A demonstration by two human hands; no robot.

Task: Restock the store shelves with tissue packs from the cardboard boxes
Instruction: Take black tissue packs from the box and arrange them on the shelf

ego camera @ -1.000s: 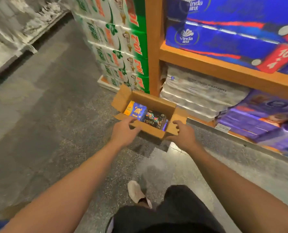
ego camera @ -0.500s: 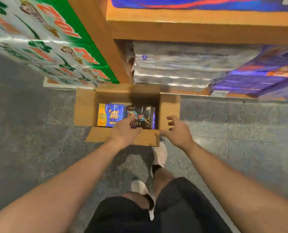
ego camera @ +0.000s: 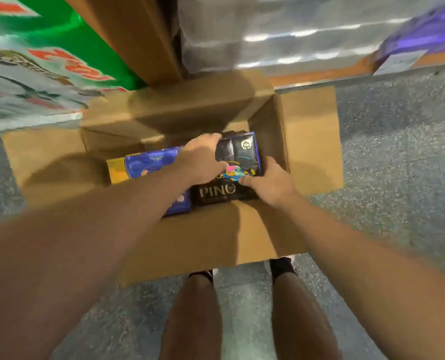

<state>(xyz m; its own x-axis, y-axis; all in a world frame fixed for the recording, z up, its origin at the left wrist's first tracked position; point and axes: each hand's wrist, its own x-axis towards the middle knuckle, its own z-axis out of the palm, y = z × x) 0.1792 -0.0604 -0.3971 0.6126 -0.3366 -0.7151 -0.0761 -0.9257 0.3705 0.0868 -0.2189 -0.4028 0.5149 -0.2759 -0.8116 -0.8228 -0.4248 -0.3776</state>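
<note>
An open cardboard box [ego camera: 312,141] sits on the floor just below me, against the shelf. Inside lie a black tissue pack [ego camera: 242,154] marked PINO on the right and a blue and yellow tissue pack [ego camera: 148,162] on the left. My left hand [ego camera: 203,159] grips the black pack's left edge, fingers curled over its far corner. My right hand [ego camera: 270,180] grips the pack's right side, thumb on its top face. My left forearm covers part of the blue pack.
The orange wooden shelf post [ego camera: 138,35] rises right behind the box. Grey wrapped tissue bundles [ego camera: 281,35] fill the bottom shelf, purple packs [ego camera: 424,35] to their right. Green and white cartons [ego camera: 39,66] stack at left. My legs [ego camera: 242,320] stand on the grey floor.
I have bent in closer over the box. Both hands went down from the box's near edge into it and now grip the black pack from either side.
</note>
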